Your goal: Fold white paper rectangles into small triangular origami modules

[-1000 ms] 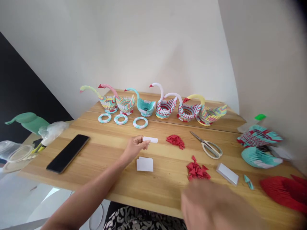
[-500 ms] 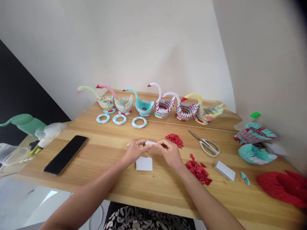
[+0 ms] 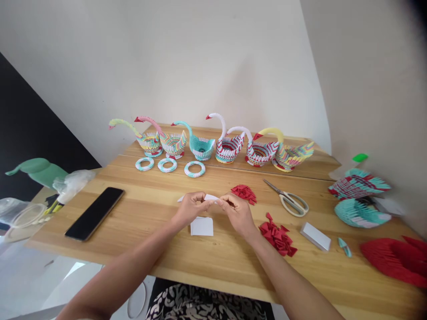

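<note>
Between my two hands is a small piece of white paper (image 3: pixel 211 197), pinched at both ends above the table. My left hand (image 3: pixel 195 206) grips its left end with thumb and fingers. On the other end, my right hand (image 3: pixel 235 209) closes thumb against fingers. Just below them lies a stack of white paper slips (image 3: pixel 202 226). A bit of white paper (image 3: pixel 180 199) pokes out beyond my left hand. Right of my right hand are two heaps of folded red paper triangles, one farther back (image 3: pixel 244 194) and one nearer (image 3: pixel 276 235).
Several folded-paper swans (image 3: pixel 202 149) line the back, with three paper rings (image 3: pixel 195 169) before them. Scissors (image 3: pixel 290 200) and a white box (image 3: pixel 315 236) lie to the right, near teal (image 3: pixel 360 214) and red (image 3: pixel 393 260) paper pieces. A phone (image 3: pixel 95 213) rests at left.
The held paper looks slightly more curved between my fingers. My hands have barely moved; the whole view has shifted a little.
</note>
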`<state>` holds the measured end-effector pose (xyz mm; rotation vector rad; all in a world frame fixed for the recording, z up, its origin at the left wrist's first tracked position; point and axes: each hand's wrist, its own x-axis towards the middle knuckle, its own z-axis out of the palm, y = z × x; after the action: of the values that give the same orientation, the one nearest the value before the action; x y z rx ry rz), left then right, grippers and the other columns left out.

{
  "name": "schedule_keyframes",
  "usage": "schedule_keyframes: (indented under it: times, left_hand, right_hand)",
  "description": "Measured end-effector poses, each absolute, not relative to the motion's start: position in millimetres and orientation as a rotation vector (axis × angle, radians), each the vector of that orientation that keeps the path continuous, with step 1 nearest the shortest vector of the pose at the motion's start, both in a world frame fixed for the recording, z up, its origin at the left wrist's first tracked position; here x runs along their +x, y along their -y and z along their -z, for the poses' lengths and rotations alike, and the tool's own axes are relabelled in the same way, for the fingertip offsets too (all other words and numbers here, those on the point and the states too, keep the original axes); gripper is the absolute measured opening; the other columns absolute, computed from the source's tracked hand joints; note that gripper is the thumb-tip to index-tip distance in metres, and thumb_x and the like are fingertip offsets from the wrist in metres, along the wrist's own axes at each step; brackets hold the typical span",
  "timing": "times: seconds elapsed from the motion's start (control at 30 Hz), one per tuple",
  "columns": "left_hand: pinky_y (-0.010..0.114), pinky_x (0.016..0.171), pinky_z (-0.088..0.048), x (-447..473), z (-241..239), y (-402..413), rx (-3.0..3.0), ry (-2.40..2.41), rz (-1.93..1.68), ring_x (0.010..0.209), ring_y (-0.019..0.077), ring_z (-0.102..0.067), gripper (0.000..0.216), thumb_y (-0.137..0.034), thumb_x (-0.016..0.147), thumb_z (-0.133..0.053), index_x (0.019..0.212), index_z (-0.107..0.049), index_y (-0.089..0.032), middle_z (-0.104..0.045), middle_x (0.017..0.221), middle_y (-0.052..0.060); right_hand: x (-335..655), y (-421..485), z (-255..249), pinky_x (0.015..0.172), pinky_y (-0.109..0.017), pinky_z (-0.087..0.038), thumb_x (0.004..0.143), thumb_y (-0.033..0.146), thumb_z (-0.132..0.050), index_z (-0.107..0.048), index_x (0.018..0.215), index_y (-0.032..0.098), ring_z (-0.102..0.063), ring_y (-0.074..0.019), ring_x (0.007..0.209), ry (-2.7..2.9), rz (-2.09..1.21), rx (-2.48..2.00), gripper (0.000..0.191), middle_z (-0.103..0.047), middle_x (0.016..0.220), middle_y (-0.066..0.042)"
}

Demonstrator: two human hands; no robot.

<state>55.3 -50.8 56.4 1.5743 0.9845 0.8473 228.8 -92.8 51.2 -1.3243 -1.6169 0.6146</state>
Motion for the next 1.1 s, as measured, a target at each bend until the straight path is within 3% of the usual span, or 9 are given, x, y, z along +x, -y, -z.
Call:
schedule_keyframes:
  times: [0.5, 0.7, 0.83, 1.1]
  left_hand:
    - [0.02, 0.053, -0.038, 54.0, -59.6, 51.7, 1.576, -0.954, -0.949, 0.053, 0.0087, -0.047, 0.032, -0.041, 0.078, -0.06, 0.06, -0.055, -0.015, -0.055, 0.057, -0.002]
    - [0.021, 0.058, -0.042, 52.5, -62.6, 53.6, 1.711, -0.975, -0.945, 0.057, 0.0108, -0.052, 0.028, -0.036, 0.078, -0.062, 0.059, -0.058, -0.015, -0.058, 0.058, -0.001]
    - [0.021, 0.058, -0.042, 53.7, -63.5, 54.9, 1.7, -0.953, -0.935, 0.058, 0.0112, -0.053, 0.028, -0.037, 0.078, -0.062, 0.061, -0.06, -0.015, -0.059, 0.059, 0.0]
    - [0.021, 0.057, -0.041, 52.3, -64.6, 53.4, 1.668, -0.948, -0.918, 0.059, 0.011, -0.053, 0.022, -0.034, 0.077, -0.062, 0.067, -0.064, -0.015, -0.06, 0.061, -0.001]
  right_hand:
    - [227.4, 92.8, -48.9, 0.057, -0.024, -0.037, 0.087, 0.038, -0.055, -0.061, 0.07, 0.018, -0.049, -0.0138, 0.061, 1.535, -0.702, -1.34, 0.027, -0.056, 0.063, 0.0]
    - [225.9, 91.7, -50.7, 0.061, -0.026, -0.042, 0.081, 0.042, -0.063, -0.068, 0.09, 0.018, -0.056, -0.0167, 0.069, 1.491, -0.806, -1.329, 0.026, -0.066, 0.077, -0.003]
    - [224.4, 94.0, -55.5, 0.06, -0.025, -0.04, 0.083, 0.04, -0.06, -0.066, 0.073, 0.018, -0.055, -0.0153, 0.065, 1.526, -0.761, -1.332, 0.025, -0.064, 0.069, -0.001]
    - [227.2, 94.5, -55.0, 0.061, -0.025, -0.037, 0.088, 0.037, -0.055, -0.062, 0.072, 0.019, -0.053, -0.0148, 0.066, 1.584, -0.667, -1.321, 0.025, -0.06, 0.068, 0.0]
